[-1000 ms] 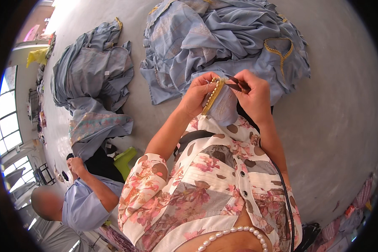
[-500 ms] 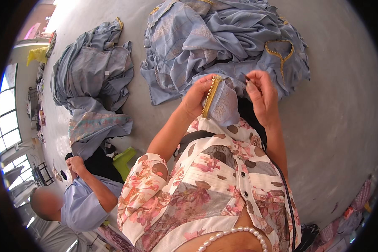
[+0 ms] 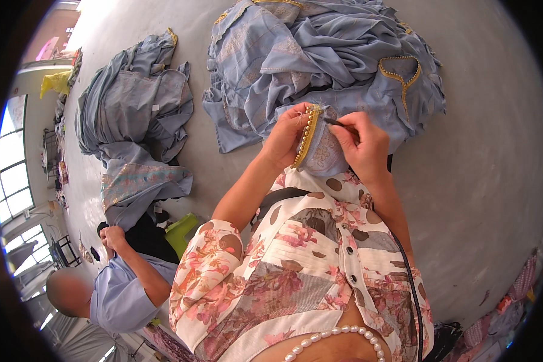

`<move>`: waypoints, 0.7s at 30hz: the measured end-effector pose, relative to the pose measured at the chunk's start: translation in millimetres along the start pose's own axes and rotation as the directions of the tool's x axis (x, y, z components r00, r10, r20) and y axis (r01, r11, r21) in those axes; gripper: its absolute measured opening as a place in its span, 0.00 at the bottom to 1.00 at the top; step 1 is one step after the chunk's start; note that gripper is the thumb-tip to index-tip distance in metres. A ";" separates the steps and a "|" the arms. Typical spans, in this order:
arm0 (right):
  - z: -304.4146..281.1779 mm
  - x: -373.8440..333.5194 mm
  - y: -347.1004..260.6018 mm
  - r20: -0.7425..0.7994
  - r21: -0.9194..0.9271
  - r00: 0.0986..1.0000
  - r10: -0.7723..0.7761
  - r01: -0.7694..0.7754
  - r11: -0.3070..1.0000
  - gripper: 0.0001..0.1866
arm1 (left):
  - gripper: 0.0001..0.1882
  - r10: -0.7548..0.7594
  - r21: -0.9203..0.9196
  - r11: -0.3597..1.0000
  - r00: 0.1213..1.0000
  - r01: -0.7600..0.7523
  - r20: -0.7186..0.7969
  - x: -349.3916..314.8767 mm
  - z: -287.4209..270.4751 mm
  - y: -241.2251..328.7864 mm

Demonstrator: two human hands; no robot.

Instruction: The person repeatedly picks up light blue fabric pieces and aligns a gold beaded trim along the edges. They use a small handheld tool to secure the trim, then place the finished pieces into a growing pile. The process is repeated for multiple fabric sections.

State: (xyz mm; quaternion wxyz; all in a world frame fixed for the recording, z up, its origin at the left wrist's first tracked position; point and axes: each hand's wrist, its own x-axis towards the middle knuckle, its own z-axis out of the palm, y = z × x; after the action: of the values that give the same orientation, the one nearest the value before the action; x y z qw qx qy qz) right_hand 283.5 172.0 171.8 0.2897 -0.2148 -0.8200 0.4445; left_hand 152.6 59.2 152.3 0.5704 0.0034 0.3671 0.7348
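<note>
Blue garment piece (image 3: 327, 154): located at the near side of the garment pile (image 3: 338, 39). Left hand (image 3: 283, 137): fingers pinched on its gold beaded trim (image 3: 308, 136). Right hand (image 3: 368, 148): fingers closed around a dark tool (image 3: 335, 122). Trim appears attached; loose threads (image 3: 317, 105) remain at its pile-side end.

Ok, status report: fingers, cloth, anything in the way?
Left fingers on blue cloth, at its gold beaded trim. Right fingers gripping small dark tool, near trim. Loose threads at trim's top; nothing visibly blocking.
</note>
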 end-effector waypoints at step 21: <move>-11.5 3.3 1.8 0.025 0.078 0.999 0.042 -0.044 0.996 0.12 | 0.07 -0.025 0.034 0.999 0.986 0.019 0.167 2.1 -4.7 4.8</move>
State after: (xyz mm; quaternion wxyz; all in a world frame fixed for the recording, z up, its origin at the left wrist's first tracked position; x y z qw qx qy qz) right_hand 288.9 181.9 176.2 0.2786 -0.2154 -0.8005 0.4849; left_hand 145.9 58.1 150.6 0.6072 0.0704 0.3297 0.7195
